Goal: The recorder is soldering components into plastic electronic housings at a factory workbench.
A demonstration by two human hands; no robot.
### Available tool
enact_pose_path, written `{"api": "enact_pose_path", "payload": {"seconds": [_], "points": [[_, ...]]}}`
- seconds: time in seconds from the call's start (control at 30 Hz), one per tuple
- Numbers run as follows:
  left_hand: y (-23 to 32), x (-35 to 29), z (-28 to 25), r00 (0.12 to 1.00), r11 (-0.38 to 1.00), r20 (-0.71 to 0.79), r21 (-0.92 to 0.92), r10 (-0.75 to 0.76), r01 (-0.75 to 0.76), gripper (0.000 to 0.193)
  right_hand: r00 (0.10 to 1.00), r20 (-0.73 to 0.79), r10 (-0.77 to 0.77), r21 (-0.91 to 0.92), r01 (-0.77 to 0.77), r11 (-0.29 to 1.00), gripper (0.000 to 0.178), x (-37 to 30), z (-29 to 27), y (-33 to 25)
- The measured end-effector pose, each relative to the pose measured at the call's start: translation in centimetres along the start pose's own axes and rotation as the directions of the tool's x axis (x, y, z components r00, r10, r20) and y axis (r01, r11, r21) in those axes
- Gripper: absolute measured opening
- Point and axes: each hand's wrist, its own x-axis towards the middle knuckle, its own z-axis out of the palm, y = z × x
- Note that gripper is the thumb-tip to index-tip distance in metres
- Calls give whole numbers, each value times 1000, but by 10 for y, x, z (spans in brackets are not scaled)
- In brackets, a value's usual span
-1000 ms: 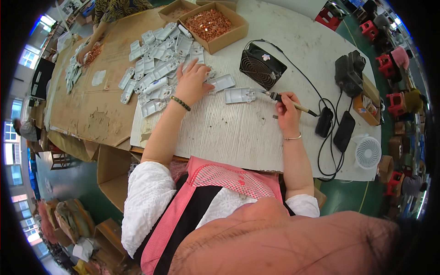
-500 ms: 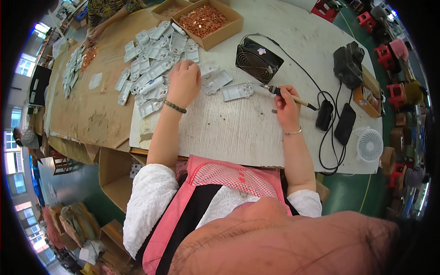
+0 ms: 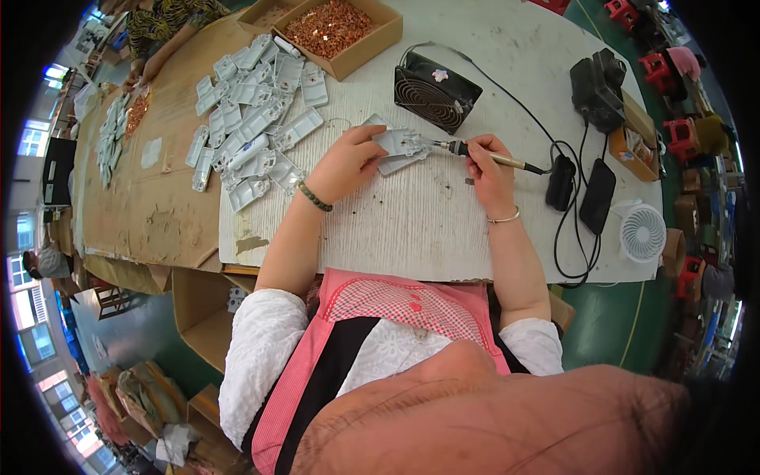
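My right hand (image 3: 492, 176) grips a soldering iron (image 3: 507, 161) with a pale handle, its tip pointing left. The tip meets the right end of a light grey plastic housing (image 3: 391, 141), where small metal parts show. My left hand (image 3: 347, 165) pinches that housing at its left side, fingers bent around the edge. Partly under it lies a second grey housing (image 3: 401, 163). A thin wire loop shows just above my left hand; whether I hold it I cannot tell. Left of that hand spreads a heap of similar grey housings (image 3: 257, 119).
Behind the work stands a black fan (image 3: 438, 91). A cardboard box (image 3: 366, 54) of small copper-coloured parts is at the back. Black cables and adapters (image 3: 597, 198), a small white fan (image 3: 641, 233) and a small open box (image 3: 633, 150) are at right. Another person's hand (image 3: 136, 73) works far left.
My left hand has moved right from the heap to the housing near the iron. That housing now overlaps the other one. The iron's tip has come onto its right end. Another housing lies at the heap's right edge.
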Motion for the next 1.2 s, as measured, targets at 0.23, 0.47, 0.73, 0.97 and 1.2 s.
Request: {"api": "enact_pose_path", "payload": {"seconds": [0.23,0.47,0.73,0.97,1.2], "points": [[-1,-1,1,999,1000,-15,3,30,-30,13,1000,3,-2,-122,2,993,12,0,0,2],[-1,-2,1,1000,1000,-2,7,14,-14,12,1000,-1,-11,-171,10,985,13,-1,0,3],[-1,0,1,1000,1000,13,-2,20,-20,12,1000,-22,-11,-171,7,985,15,0,1,3],[-2,0,2,999,999,5,-19,49,-48,10,1000,30,-7,-139,11,990,15,-1,-3,4],[-2,1,0,999,999,18,-21,37,-37,10,999,32,-18,-188,24,982,14,1,-4,7]]}}
